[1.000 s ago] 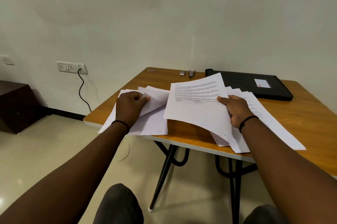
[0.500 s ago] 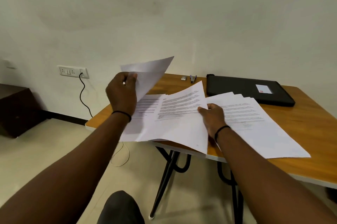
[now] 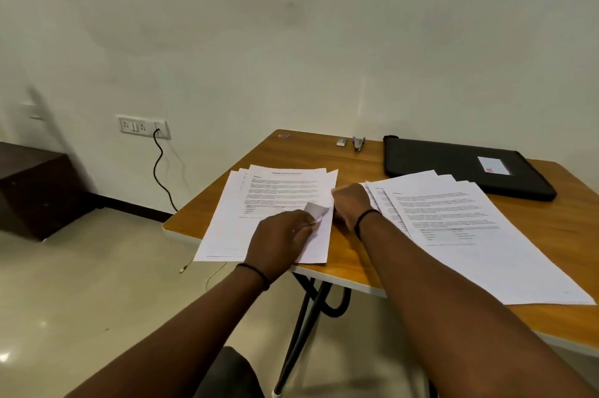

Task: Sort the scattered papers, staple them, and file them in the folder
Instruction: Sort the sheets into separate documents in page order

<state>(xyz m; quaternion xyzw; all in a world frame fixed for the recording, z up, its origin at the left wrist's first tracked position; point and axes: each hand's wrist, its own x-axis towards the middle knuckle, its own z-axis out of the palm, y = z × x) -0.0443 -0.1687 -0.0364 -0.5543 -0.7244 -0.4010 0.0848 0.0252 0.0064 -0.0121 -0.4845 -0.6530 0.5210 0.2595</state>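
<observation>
Both lifted sheets now lie flat; left hand [image 3: 282, 235] pinches left stack [image 3: 275, 200] near folder [image 3: 453, 164].

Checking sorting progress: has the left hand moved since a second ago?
Yes. The left hand went up with a sheet, then came down onto the left pile, nearer the table's front edge.

Both forearms were bare, with no sleeves in view. The left hand [image 3: 281, 235] and the right hand [image 3: 351, 204] each had a thin black band at the wrist. Below the left forearm, dark grey trousers covered one knee.
</observation>
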